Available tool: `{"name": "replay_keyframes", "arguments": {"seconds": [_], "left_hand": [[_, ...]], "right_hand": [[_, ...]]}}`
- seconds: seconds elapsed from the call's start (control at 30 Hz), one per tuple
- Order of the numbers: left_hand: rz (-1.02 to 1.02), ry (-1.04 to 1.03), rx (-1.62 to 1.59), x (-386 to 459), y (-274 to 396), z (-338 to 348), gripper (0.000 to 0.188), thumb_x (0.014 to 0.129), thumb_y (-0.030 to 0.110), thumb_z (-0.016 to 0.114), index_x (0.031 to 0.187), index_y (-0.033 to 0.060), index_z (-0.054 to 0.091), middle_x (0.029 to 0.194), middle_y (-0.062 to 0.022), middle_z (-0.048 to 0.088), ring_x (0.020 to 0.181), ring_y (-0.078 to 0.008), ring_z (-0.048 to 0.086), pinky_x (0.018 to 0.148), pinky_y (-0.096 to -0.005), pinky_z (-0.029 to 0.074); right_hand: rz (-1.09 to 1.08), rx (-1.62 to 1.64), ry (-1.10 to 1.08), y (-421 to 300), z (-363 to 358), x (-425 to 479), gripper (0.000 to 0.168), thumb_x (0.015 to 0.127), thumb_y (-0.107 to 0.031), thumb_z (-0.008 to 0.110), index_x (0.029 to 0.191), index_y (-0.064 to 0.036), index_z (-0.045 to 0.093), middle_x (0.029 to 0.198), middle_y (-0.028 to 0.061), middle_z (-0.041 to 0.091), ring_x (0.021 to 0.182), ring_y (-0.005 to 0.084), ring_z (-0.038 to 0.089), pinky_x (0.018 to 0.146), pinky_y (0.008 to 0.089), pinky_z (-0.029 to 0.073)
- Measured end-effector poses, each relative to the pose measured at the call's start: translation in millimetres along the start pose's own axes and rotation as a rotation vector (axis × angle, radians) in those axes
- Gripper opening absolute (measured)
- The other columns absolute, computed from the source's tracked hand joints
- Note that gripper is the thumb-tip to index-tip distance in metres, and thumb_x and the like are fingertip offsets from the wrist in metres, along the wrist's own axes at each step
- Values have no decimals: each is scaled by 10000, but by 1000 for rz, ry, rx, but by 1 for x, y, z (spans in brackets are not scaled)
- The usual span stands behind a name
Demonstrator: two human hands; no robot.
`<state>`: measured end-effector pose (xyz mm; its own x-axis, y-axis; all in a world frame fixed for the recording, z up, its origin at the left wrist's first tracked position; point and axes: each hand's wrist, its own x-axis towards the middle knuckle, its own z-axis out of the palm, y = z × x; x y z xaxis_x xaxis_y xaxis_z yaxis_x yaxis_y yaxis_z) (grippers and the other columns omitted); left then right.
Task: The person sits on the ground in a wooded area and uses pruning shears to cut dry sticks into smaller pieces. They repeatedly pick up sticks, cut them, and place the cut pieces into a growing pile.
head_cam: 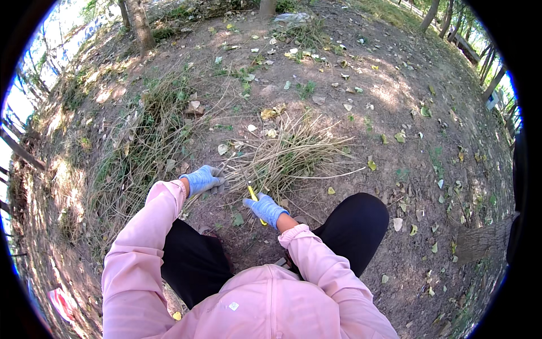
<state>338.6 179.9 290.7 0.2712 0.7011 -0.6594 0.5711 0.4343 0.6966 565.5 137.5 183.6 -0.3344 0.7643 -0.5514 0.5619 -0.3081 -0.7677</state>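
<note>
My left hand (205, 179), in a blue and grey work glove, is curled around the left ends of some dry grass stalks (292, 154). The stalks fan out to the right in a loose heap on the soil, with green blades mixed in. My right hand (266, 210), gloved the same way, grips a hand tool by its yellow handle (253, 193). Its thin dark working end points away from me into the near left side of the heap. What kind of tool it is cannot be made out against the stalks.
A band of uncut-looking grass (148, 127) spreads to the left. Fallen leaves and a brown clod (194, 108) dot the bare soil. Tree trunks (139, 25) stand at the back, near a pale plastic sheet (292, 18). A thick trunk (485, 238) is at the right.
</note>
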Motion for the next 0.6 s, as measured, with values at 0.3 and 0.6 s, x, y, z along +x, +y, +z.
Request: {"name": "replay_keyframes", "arguments": {"seconds": [0.3, 0.6], "left_hand": [[-62, -62, 27, 1, -20, -7, 156, 946, 132, 508, 981, 29, 619, 767, -56, 666, 616, -116, 619, 539, -253, 498], [-88, -109, 14, -4, -45, -19, 162, 933, 143, 540, 975, 10, 623, 822, -102, 696, 641, -176, 660, 580, -303, 525]], "right_hand": [[-13, -265, -25, -22, -9, -13, 670, 828, -492, 565, 1159, 89, 527, 1096, 319, 590, 1042, 414, 581, 887, 428, 467], [-31, -376, -53, -34, 0, -20, 615, 846, -489, 547, 1112, 65, 552, 1077, 303, 601, 1032, 406, 587, 888, 438, 467]]}}
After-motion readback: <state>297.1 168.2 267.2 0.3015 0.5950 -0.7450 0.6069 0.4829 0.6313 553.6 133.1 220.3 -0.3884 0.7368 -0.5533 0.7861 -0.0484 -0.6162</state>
